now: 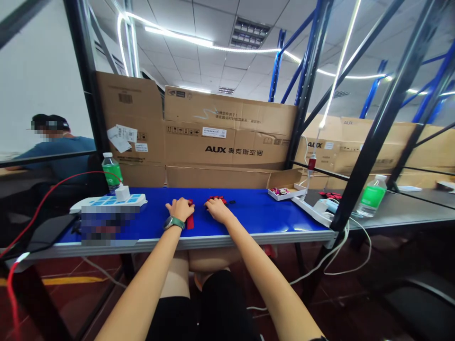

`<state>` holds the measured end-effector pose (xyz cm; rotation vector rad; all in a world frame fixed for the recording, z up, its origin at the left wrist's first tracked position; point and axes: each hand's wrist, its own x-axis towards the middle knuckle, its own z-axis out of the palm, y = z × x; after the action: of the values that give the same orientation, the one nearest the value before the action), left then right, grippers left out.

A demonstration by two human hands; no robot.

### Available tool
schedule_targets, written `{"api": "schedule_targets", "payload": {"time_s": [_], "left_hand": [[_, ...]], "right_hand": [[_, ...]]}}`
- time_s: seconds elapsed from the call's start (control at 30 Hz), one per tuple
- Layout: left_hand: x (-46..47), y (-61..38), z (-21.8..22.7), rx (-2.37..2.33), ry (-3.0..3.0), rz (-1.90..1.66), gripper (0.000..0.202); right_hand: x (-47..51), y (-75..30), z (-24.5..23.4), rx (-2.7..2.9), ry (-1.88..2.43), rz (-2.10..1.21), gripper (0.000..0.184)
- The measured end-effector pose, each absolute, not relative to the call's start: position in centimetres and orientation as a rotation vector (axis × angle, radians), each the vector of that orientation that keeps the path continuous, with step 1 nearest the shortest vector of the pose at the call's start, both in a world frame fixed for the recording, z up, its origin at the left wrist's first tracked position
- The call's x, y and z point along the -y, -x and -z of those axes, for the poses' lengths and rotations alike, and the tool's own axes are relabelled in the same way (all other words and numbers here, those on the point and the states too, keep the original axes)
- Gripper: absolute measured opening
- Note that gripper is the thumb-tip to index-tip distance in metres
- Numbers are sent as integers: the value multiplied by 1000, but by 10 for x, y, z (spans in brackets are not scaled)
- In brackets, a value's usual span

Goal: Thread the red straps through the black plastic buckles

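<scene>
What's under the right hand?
A red item shows past the right hand, with a small black piece beside it; anything directly beneath the hand is covered.

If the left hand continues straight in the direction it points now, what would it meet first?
Apart from the red strip beside its fingers, the left hand would probably cross the blue tabletop and meet the brown cardboard first, though depth is unclear.
</scene>
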<state>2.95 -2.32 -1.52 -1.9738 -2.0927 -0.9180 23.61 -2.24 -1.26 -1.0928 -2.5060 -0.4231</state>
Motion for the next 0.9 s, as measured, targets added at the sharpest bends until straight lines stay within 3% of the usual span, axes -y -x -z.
{"api": "schedule_targets", "payload": {"time_s": [0.17,0.33,0.4,0.6,0.8,0.9], "left_hand": [[26,-30,13,1916,1979,1035,25],[32,-44,0,1227,2451,1068,71],[33,-49,-3,1117,2500,1042,68],[36,-51,-4,1113,2433,1026,34],[41,-53,-7,1112,2393,985,37],[43,-54,-9,1151,2400,945,31]], "right_hand": [[16,-235,11,2165,1006,250,49],[1,-243,13,1776,871,-193,39],[-2,-245,15,1725,833,-371,37],[-6,-246,21,1675,750,-623,34],[-5,-244,21,1723,708,-834,39],[-1,-245,18,1799,774,-708,42]]}}
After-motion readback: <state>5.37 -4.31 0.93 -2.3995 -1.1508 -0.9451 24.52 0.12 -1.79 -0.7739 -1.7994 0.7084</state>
